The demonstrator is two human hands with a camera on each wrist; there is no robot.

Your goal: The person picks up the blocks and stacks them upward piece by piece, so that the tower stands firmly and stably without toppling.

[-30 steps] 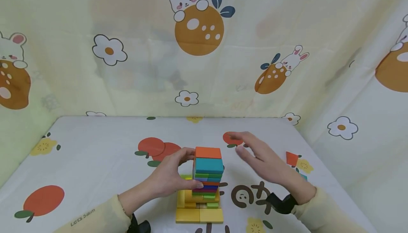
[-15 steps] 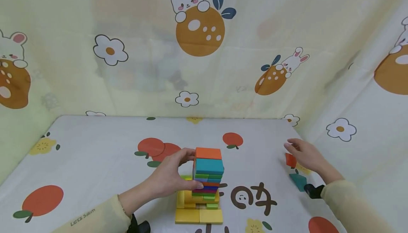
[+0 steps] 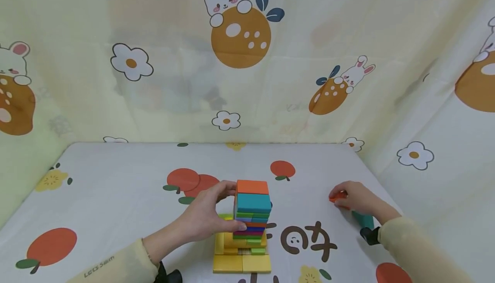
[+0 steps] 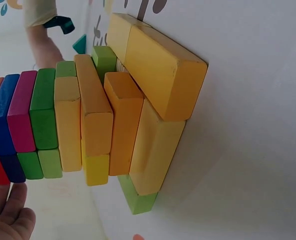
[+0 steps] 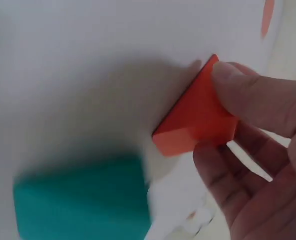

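Observation:
A tower of colored wooden blocks point(image 3: 253, 203) stands upright at the table's front middle, topped by an orange block point(image 3: 252, 187). Its lower part is yellow and light green, seen close in the left wrist view, where a yellow base block point(image 4: 157, 65) lies on the cloth. My left hand point(image 3: 203, 216) grips the tower's upper part from the left, thumb on the near side and fingers behind. At the right, my right hand point(image 3: 361, 199) pinches a red-orange triangular block point(image 5: 195, 115) between thumb and fingers. Beside that hand lies a teal block point(image 5: 83, 200), blurred in the right wrist view.
A white printed tablecloth point(image 3: 127, 197) covers the table, with flat fruit and flower pictures. Behind it hangs a pale printed curtain point(image 3: 170, 93), which also runs along both sides.
My right hand has moved from near the tower out to the right and taken hold of the red-orange triangular block. The left hand and tower have stayed in place.

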